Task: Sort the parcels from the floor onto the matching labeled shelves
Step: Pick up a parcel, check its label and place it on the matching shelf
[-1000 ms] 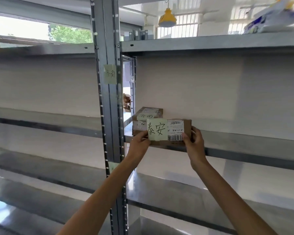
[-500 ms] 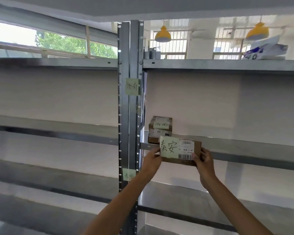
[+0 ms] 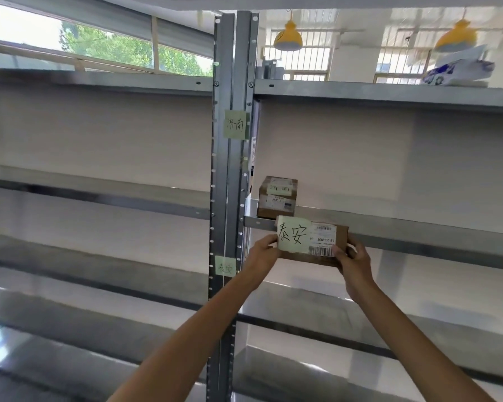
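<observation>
Gripping the parcel (image 3: 323, 242) at both ends, your left hand (image 3: 263, 253) and right hand (image 3: 353, 264) hold it in the air, in front of the shelf (image 3: 404, 224) edge. Behind it, a second parcel (image 3: 278, 195) sits on that shelf beside the post (image 3: 230, 175), which carries two green notes (image 3: 235, 124).

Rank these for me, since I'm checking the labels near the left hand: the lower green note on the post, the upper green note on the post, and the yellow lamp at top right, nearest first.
From the left hand:
1. Lower green note, just left of it on the post.
2. Upper green note, higher on the same post.
3. Yellow lamp, far up and right, beyond the shelves.
</observation>
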Motion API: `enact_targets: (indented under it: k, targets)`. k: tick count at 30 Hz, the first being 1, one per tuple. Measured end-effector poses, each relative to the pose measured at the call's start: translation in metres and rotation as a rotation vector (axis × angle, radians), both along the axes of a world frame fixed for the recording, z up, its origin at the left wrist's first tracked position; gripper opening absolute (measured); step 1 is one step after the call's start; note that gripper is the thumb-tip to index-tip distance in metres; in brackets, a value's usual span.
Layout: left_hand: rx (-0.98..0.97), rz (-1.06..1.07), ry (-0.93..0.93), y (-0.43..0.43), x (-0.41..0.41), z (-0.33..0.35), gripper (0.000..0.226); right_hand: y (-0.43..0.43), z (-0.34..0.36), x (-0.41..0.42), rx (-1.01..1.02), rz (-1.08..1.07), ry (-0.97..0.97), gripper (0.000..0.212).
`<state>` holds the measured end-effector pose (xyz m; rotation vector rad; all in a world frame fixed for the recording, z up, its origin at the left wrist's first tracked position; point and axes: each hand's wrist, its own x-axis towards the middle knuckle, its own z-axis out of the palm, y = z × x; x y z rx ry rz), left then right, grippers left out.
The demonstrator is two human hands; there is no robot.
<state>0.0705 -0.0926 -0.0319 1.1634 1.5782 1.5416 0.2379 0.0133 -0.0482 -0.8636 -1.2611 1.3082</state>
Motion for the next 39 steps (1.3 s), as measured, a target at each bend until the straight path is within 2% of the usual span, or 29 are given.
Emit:
enact_targets:
  k: [5, 16, 23, 30, 34, 37, 39]
  targets:
    - [-0.052, 0.028, 0.061, -0.012, 0.005, -0.013, 0.047, -0.016, -0.016, 0.024, -0.040, 0.060, -0.042, 0.038]
    - [-0.157, 0.012, 0.105, -0.030, 0.025, -0.051, 0.039, -0.037, -0.056, 0.047, -0.142, 0.053, -0.109, 0.040]
    - [-0.243, -0.023, 0.149, -0.007, 0.010, -0.075, 0.038, -0.019, -0.079, 0.036, -0.204, 0.049, -0.152, 0.038]
    - [-0.290, -0.099, 0.302, 0.032, -0.036, -0.088, 0.039, 0.016, -0.092, -0.008, -0.244, 0.024, -0.184, 0.036]
    - [-0.318, -0.125, 0.285, 0.053, -0.066, -0.096, 0.038, 0.033, -0.101, -0.036, -0.284, 0.023, -0.188, 0.034]
    - [-0.312, -0.157, 0.220, 0.064, -0.082, -0.104, 0.041, 0.041, -0.106, -0.053, -0.308, 0.034, -0.190, 0.026]
    - [-0.318, -0.173, 0.153, 0.073, -0.091, -0.109, 0.043, 0.047, -0.111, -0.065, -0.314, 0.017, -0.204, 0.028]
